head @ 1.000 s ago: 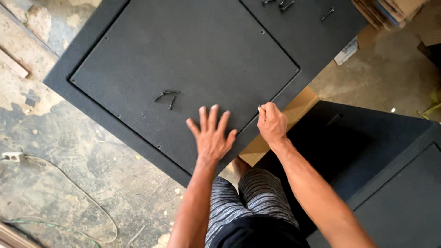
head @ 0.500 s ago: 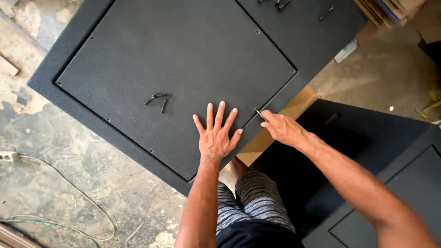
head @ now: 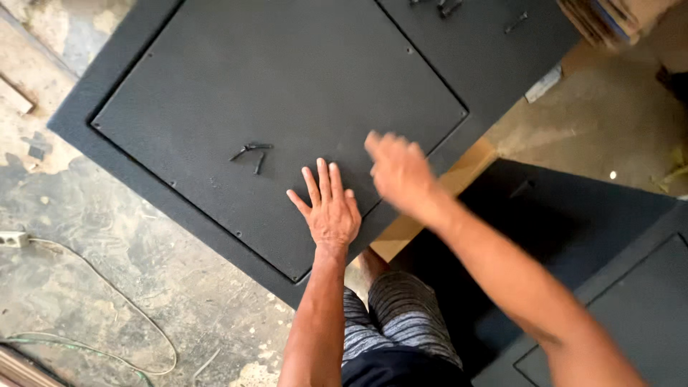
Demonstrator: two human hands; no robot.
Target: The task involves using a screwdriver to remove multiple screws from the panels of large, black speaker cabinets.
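A large black textured panel (head: pixel 272 93) with a raised inner plate lies flat on the floor in front of me. My left hand (head: pixel 328 208) rests palm down on its near part, fingers spread, holding nothing. My right hand (head: pixel 400 172) hovers just to the right, above the panel, blurred by motion; I cannot see whether it grips anything. A few black screws (head: pixel 251 152) lie loose on the plate to the left of my left hand.
More black screws (head: pixel 516 23) lie near the panel's far edge. A second black panel (head: pixel 631 301) lies at the right, a wooden block (head: pixel 437 208) between the two. A white cable (head: pixel 107 287) and socket (head: pixel 11 239) lie on the concrete floor at left. Cardboard (head: pixel 609 18) sits top right.
My right hand has swung left from the plate's right edge toward the middle of the panel. My left hand stays flat on the panel, and the view has shifted slightly.
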